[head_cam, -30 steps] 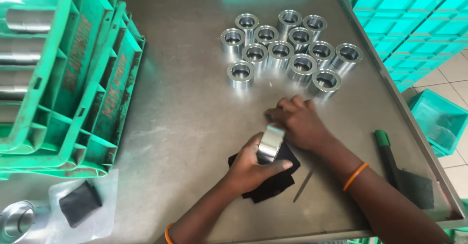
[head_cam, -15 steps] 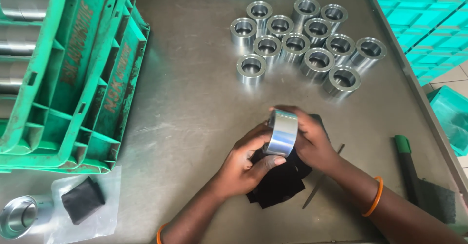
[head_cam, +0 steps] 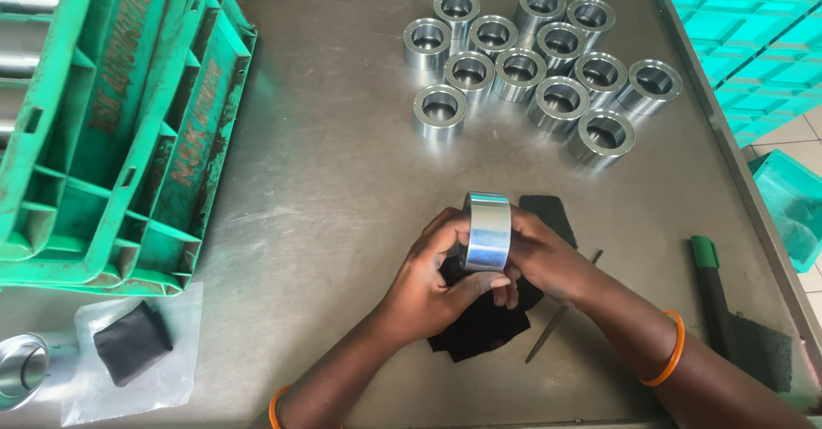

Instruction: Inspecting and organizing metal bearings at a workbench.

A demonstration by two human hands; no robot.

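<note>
Both hands, the left hand [head_cam: 428, 288] and the right hand [head_cam: 544, 262], close their fingers around one shiny, smooth metal ring [head_cam: 487, 231], held on its edge above a black cloth [head_cam: 479, 326]. At 12 o'clock, thirteen similar polished rings [head_cam: 539, 65] stand on the brushed steel table [head_cam: 325, 181].

I see one shiny steel ring [head_cam: 488, 231], short and wide, standing on edge with its curved outer face toward me, near the table's front, centre-right, over a black cloth [head_cam: 479, 326] lying flat.
</note>
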